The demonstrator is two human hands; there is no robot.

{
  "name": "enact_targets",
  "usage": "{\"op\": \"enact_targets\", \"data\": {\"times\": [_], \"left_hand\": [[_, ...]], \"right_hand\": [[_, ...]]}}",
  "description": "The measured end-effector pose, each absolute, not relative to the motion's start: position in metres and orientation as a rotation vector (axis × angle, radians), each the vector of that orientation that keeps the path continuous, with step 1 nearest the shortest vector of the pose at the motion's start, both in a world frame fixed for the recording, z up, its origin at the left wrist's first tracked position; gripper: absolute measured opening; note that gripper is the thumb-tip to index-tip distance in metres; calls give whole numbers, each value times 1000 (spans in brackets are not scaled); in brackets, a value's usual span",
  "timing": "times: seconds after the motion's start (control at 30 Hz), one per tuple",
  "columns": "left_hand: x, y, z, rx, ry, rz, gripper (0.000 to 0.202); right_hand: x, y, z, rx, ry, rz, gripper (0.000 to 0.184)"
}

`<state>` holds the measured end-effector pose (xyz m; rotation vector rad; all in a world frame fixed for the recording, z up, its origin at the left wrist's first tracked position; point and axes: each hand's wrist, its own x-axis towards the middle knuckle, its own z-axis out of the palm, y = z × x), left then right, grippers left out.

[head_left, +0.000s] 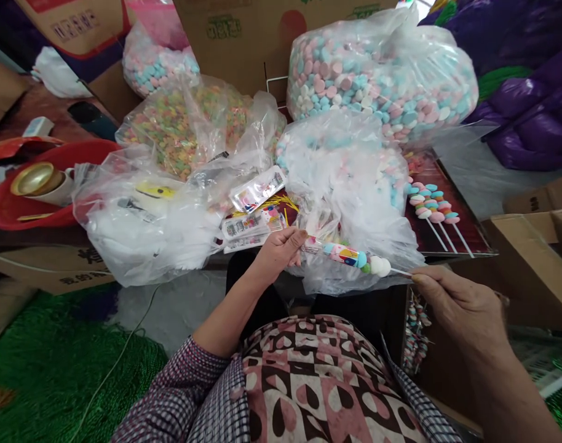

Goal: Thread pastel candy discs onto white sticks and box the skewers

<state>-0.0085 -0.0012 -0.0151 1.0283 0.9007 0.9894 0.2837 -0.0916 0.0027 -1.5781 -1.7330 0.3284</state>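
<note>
- The candy stick [379, 266], a row of marshmallows partly under a printed wrapper, is held just right of the middle of the frame, over the near edge of the table [470, 232].
- The left hand [283, 249] has a narrow grip, thumb and finger pinched on the wrapper's gathered end.
- The right hand [460, 301] also has a narrow grip, pinched on the bare end of the stick.
- Right behind the candy, a clear marshmallow bag [355, 166] slumps over the front edge, hiding much of the table.
- A bigger marshmallow bag [382, 80] bulges in the upper right, and a bag of small colourful candies [170, 132] fills the upper left of centre.
- At centre left, a white-filled bag [161, 237] crowds the front edge; its contents cannot be made out.
- Printed packets [257, 191] and yellow ties [285, 202] lie between that bag and the marshmallow one.
- Three finished sticks [433, 203] lie side by side at right.
- A red basin [90, 152] at far left holds a metal bowl [37, 178] and a mug [62, 193].
- A cardboard box [253, 61] stands at the top middle; an open box [534, 246] sits at right.
</note>
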Motion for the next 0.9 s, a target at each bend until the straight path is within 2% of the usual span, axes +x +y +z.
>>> {"op": "enact_targets", "data": {"times": [0.33, 0.57, 0.7, 0.8, 0.9], "left_hand": [[-13, 1, -20, 1132, 958, 935, 49], [-22, 2, -24, 1264, 1022, 891, 44], [-21, 0, -19, 1321, 1063, 920, 43], [-16, -2, -8, 1208, 973, 1050, 34], [-8, -5, 14, 916, 755, 1128, 45]], "right_hand": [[274, -90, -4, -1592, -1818, 500, 33], [257, -88, -15, -1596, -1618, 759, 22], [252, -88, -20, -1565, -1528, 867, 21], [245, -90, -28, -1556, -1425, 916, 23], [235, -88, -37, -1529, -1284, 957, 23]]}}
